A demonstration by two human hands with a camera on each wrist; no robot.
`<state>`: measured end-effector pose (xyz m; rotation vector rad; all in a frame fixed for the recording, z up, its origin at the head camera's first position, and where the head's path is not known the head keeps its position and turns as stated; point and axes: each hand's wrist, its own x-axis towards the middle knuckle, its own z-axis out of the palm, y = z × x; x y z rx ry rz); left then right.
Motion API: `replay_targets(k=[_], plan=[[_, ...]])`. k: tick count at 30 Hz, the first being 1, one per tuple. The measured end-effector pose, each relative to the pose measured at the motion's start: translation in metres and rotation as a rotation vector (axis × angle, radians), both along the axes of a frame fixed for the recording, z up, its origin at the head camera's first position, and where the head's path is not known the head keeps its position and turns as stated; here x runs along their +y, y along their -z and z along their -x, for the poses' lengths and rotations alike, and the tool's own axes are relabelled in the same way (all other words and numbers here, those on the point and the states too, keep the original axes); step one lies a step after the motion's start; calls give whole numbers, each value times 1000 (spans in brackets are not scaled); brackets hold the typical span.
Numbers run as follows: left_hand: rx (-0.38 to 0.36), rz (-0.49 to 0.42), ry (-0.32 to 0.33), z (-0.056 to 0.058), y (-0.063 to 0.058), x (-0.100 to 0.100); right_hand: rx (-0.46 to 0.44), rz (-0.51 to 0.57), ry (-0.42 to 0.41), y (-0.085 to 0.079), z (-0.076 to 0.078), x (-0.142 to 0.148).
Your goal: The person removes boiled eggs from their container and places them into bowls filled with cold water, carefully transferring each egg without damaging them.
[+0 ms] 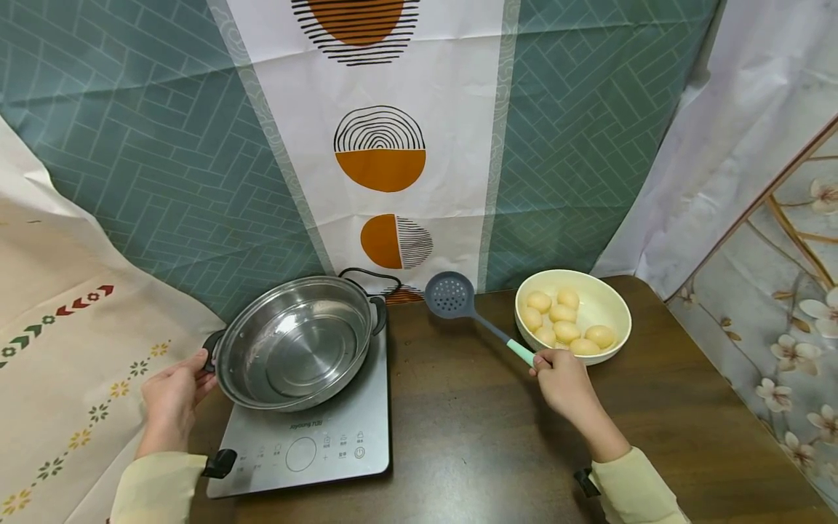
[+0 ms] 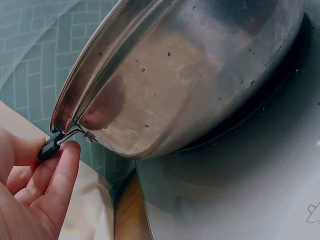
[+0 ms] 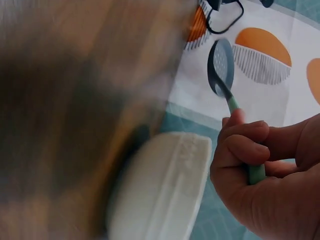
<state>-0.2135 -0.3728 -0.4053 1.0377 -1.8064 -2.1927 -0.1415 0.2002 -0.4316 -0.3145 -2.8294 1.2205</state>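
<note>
A steel pot [image 1: 308,356] with black side handles stands on the induction cooker [image 1: 353,429]. My left hand [image 1: 175,393] pinches its left handle [image 2: 49,148] between thumb and fingers. My right hand [image 1: 568,384] grips the mint-green handle of a skimmer [image 1: 450,295], whose grey perforated head points away to the left, over the back of the table. Right beside that hand is a cream bowl [image 1: 612,306] with several pale yellow, egg-shaped pieces [image 1: 564,331] in it. In the right wrist view, fingers wrap around the skimmer's handle and the bowl's outer wall shows below its head.
A brown wooden table [image 1: 471,437] carries everything. Behind it hangs a patterned cloth [image 1: 556,145], close to the pot and bowl. A black cord [image 1: 369,273] lies behind the pot. Cream cloth [image 1: 65,327] borders the left side, floral cloth [image 1: 779,364] the right.
</note>
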Motion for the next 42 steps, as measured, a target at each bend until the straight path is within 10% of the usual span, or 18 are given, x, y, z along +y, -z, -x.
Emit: replay_targets(k=[22, 35, 42], plan=[[-35, -9, 20, -5, -3, 2, -117, 185, 173, 39, 8, -41], [15, -29, 13, -7, -1, 0, -227, 338, 17, 46, 10, -60], [-8, -11, 21, -8, 0, -1, -210, 87, -67, 44, 10, -69]])
